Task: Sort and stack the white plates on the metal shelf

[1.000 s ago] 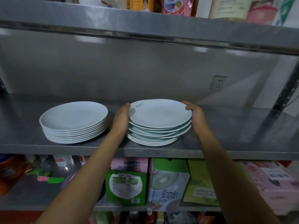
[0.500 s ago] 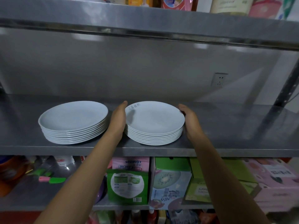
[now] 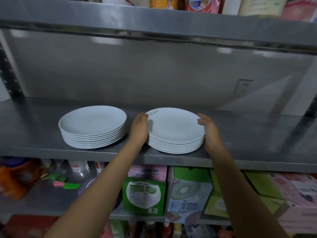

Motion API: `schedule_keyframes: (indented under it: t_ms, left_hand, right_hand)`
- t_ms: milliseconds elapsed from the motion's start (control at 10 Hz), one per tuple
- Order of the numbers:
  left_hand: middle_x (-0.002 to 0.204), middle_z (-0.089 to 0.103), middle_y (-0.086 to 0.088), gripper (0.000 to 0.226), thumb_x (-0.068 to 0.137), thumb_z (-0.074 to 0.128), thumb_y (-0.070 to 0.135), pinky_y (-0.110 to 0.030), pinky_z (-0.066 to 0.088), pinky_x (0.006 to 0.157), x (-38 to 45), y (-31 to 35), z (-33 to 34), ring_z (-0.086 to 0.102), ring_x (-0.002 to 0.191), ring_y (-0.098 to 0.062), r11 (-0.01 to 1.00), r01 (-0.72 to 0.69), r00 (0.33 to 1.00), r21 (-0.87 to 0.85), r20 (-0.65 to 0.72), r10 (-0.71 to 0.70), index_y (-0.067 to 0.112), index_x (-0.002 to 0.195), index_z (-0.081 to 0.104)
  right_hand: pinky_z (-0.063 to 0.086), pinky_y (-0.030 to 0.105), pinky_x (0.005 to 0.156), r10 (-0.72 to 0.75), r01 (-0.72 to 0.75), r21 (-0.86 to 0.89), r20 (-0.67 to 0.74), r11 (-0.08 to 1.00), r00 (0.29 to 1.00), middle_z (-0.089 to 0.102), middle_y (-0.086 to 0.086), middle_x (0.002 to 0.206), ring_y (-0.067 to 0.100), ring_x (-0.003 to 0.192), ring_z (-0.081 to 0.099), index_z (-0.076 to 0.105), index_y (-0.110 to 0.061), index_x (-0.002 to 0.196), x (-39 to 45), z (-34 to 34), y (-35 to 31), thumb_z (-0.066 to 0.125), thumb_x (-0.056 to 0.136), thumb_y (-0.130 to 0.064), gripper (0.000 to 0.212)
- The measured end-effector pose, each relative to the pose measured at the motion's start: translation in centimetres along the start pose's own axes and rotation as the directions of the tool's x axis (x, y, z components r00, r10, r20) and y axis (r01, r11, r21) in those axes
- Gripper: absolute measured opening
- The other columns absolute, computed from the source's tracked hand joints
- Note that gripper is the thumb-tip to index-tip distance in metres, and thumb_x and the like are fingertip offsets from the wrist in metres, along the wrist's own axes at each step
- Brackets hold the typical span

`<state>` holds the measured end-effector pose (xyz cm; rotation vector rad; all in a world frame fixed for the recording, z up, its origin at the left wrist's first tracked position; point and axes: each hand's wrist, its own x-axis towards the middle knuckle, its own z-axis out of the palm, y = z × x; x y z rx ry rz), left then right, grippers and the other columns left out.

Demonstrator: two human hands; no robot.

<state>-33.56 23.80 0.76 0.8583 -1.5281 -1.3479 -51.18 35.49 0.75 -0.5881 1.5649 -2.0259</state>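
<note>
Two stacks of white plates stand side by side on the metal shelf (image 3: 34, 134). The left stack (image 3: 92, 124) holds several plates, neatly aligned, and nothing touches it. The right stack (image 3: 175, 129), also of several plates, has small writing on the far-left rim of its top plate. My left hand (image 3: 139, 129) presses flat against that stack's left side. On the opposite side, my right hand (image 3: 210, 133) presses against it, fingertips at the top plate's rim. The stack sits squarely on the shelf between both palms.
An upper metal shelf (image 3: 154, 26) loaded with packages hangs low over the plates. A wall socket (image 3: 243, 86) is behind on the right, and a shelf post (image 3: 310, 107) at the far right. Boxes (image 3: 144, 194) and bottles fill the shelf below. Bare shelf surface lies right of the stacks.
One second ago the right stack's plates lay skewed and offset. Both hands pushed them together, and the stack is now even and slightly further left.
</note>
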Motion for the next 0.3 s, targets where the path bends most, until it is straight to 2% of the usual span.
schedule_keyframes:
  t_ms: [100, 200, 300]
  left_hand:
    - [0.143, 0.047, -0.003, 0.044, 0.098, 0.038, 0.031, -0.034, 0.03, 0.109, -0.3, -0.5, -0.9, 0.041, 0.132, -0.021, 0.996, -0.05, 0.999, 0.075, 0.009, 0.049, 0.013, 0.138, 0.047]
    - [0.151, 0.037, 0.001, 0.047, 0.101, 0.037, 0.031, -0.023, 0.022, 0.107, -1.5, 0.2, -1.5, 0.033, 0.138, -0.014, 0.982, -0.144, 0.989, 0.121, 0.039, 0.14, 0.016, 0.146, 0.036]
    - [0.156, 0.027, 0.001, 0.049, 0.103, 0.032, 0.031, -0.025, 0.016, 0.114, -2.0, 0.8, -2.0, 0.022, 0.143, -0.011, 0.952, -0.24, 0.971, 0.187, 0.034, 0.238, 0.018, 0.15, 0.027]
  right_hand:
    - [0.047, 0.039, 0.099, -0.151, 0.142, -0.107, -0.089, 0.984, 0.984, 0.058, 0.007, 0.132, 0.027, 0.118, 0.056, 0.056, -0.014, 0.13, -0.5, 1.2, -0.9, 0.059, 0.085, -0.009, 0.046]
    - [0.039, 0.047, 0.109, -0.293, 0.29, -0.318, 0.037, 0.903, 0.955, 0.045, -0.007, 0.146, 0.016, 0.131, 0.045, 0.053, -0.03, 0.133, -2.6, 3.9, -1.8, 0.057, 0.079, -0.029, 0.054]
    - [0.026, 0.026, 0.112, -0.381, 0.424, -0.479, 0.19, 0.768, 0.905, 0.029, -0.011, 0.155, 0.009, 0.141, 0.03, 0.046, -0.032, 0.139, -3.8, 6.6, -2.2, 0.054, 0.09, -0.027, 0.049]
